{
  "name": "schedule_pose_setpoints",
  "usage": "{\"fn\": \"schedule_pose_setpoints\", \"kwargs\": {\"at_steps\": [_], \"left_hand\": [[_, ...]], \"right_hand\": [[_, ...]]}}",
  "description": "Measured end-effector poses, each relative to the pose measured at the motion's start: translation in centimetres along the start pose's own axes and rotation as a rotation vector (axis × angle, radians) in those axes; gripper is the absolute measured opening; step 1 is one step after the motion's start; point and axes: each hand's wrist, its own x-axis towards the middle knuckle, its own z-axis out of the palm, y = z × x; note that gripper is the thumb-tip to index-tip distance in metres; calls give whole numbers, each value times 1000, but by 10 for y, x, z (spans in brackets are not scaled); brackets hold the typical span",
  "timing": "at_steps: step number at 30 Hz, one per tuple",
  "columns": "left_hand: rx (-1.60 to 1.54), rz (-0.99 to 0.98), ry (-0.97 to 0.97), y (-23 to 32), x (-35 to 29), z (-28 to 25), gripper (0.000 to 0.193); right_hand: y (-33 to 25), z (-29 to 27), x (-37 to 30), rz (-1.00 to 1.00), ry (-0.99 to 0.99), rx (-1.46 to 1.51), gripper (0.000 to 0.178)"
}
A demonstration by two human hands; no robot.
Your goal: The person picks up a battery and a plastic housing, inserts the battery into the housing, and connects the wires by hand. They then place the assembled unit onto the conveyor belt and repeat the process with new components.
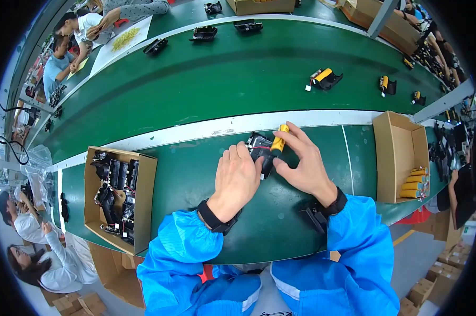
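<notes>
Between my hands, a black plastic housing (260,145) with a thin red wire rests at the green worktable. My left hand (234,178) is closed on the housing's left side, its thumb along the near edge. A yellow cylindrical battery (279,141) stands tilted at the housing's right side, pinched between the thumb and fingers of my right hand (307,167). The battery's lower end is next to the housing; whether it is seated inside cannot be made out. Black bands circle both my wrists.
At left stands a cardboard box (149,197) of black housings; at right, another box (384,158) holds several yellow batteries. Beyond a white rail (211,131), a green conveyor (206,84) carries black housings, some with batteries (325,78). Other people work at left and right.
</notes>
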Motion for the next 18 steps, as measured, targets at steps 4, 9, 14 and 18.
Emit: {"fn": "schedule_pose_setpoints", "kwargs": {"at_steps": [4, 9, 14, 18], "left_hand": [[-10, 12, 19, 0, 3, 4, 44], [-37, -6, 25, -1, 3, 7, 44], [-41, -25, 9, -2, 3, 6, 44], [-44, -27, 6, -1, 5, 5, 44]], "right_hand": [[2, -1, 3, -187, -6, -78, 53], [-2, -11, 14, -393, -31, -279, 49], [-7, -16, 16, -329, -18, -239, 50], [-5, -18, 22, -406, 96, -190, 51]]}}
